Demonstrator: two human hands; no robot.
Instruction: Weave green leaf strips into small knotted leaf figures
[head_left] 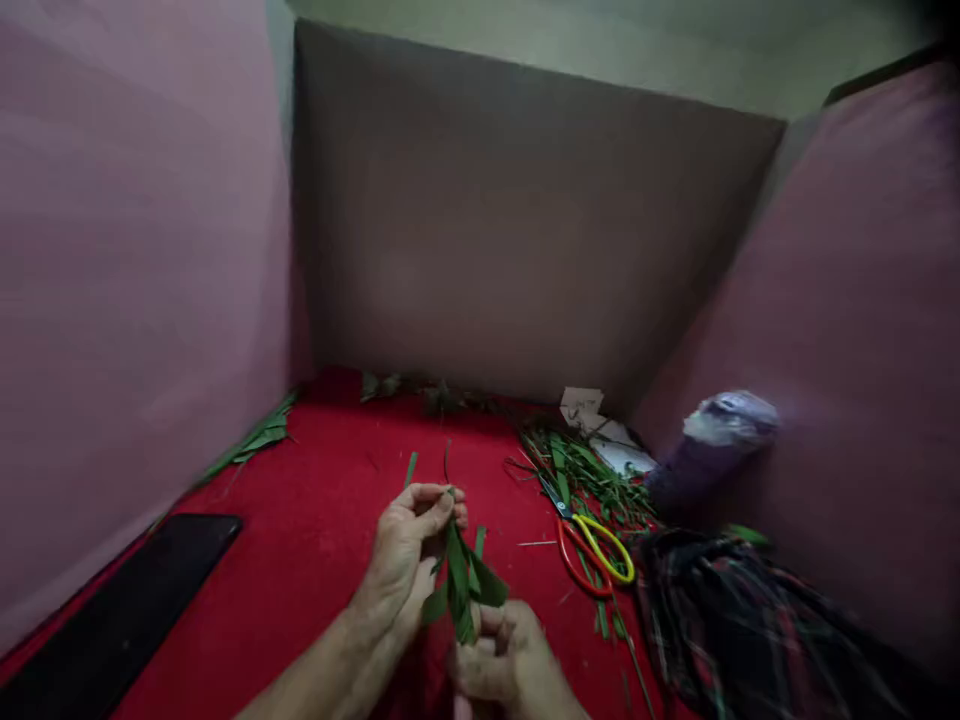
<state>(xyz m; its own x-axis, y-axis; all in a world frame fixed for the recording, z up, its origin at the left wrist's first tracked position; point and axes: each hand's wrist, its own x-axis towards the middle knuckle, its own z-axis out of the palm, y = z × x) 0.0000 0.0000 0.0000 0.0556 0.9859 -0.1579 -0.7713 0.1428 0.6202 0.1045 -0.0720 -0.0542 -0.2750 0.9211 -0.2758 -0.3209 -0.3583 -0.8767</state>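
Note:
Between my two hands is a small bundle of long green leaves (458, 575), several blades fanning outward. My left hand (409, 540) pinches its upper end between thumb and fingers, where a thin dark stem pokes up. Lower down, my right hand (506, 655) has its fingers closed around the bottom of the leaves. Scissors (592, 545) with one red and one yellow handle lie to the right, their blades pointing up and left. Cut strips of leaf lie on the red cloth (322, 600) around my hands.
A heap of green stems and leaves (592, 475) lies at the right, beside white papers (619, 445). Behind it leans a purple wrapped bundle (709, 450). Dark plaid fabric (750, 620) fills the lower right. A flat black object (127, 610) and leaves (259, 440) lie at left.

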